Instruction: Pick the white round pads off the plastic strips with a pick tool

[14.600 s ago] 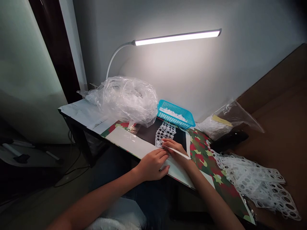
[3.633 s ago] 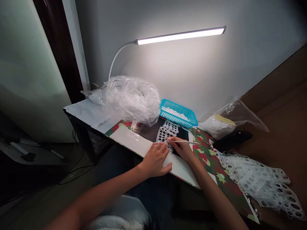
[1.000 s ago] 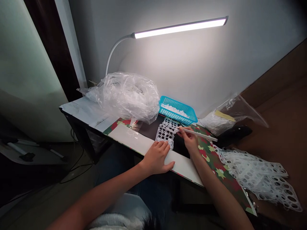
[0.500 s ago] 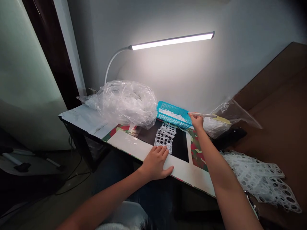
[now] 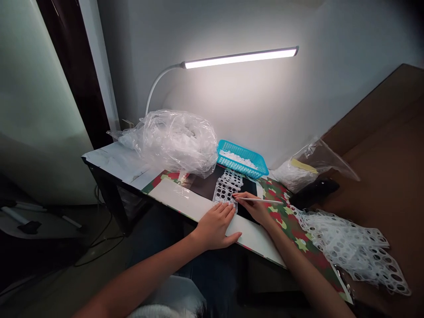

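Note:
My left hand (image 5: 217,223) lies flat with fingers stretched out, pressing the near end of a white perforated strip (image 5: 228,187) against the dark mat (image 5: 205,185). My right hand (image 5: 253,207) pinches a thin white stick tool (image 5: 260,200). The stick's tip touches the strip's lower right corner, just right of my left fingertips. The strip has rows of round holes and runs back toward the blue basket (image 5: 243,159).
The blue basket holds small white pieces. A big clear plastic bag (image 5: 172,139) sits at the back left, a smaller bag (image 5: 309,165) at the right. Several emptied perforated strips (image 5: 347,249) are heaped at the right. A lit desk lamp (image 5: 238,57) hangs above. A camouflage-patterned sheet (image 5: 291,225) covers the desk.
My right hand, which half a second ago was up at the blue basket's right corner with the stick, has come back down to the strip. My left hand has stayed pressed on it.

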Tool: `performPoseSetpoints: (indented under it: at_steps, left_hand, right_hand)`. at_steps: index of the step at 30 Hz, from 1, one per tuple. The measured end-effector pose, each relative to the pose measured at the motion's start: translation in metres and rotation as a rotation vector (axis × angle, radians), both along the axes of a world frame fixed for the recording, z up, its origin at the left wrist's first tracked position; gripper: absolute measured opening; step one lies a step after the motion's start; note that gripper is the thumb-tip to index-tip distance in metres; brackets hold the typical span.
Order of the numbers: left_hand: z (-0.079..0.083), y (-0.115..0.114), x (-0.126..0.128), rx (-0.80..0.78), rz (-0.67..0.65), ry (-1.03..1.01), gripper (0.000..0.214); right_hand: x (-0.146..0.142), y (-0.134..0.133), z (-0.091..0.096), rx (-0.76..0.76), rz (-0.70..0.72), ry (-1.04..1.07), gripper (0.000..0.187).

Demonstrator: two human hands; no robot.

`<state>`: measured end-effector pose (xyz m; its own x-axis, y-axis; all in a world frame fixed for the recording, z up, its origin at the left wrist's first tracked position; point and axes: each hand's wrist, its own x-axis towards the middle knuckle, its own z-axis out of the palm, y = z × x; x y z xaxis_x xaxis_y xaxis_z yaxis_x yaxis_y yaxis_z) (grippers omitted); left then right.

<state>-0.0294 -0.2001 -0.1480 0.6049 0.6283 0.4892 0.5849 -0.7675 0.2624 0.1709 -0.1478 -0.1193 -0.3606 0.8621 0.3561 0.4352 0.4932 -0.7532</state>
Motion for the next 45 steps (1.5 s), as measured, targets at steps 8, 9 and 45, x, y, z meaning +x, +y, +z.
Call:
performPoseSetpoints:
  at_steps: [8, 9, 45]
  left_hand:
    - [0.004, -0.001, -0.002, -0.009, -0.004, 0.001, 0.068]
    - [0.004, -0.001, -0.002, -0.012, -0.005, 0.004, 0.068]
    - [0.003, 0.001, 0.001, -0.002, 0.005, 0.017, 0.069]
  right_hand:
    - [0.005, -0.006, -0.007, -0.020, 0.041, 0.003, 0.015]
    - [0.006, -0.006, -0.007, -0.016, 0.048, -0.009, 0.014]
    - [0.002, -0.025, 0.001, 0.066, -0.023, -0.236, 0.022]
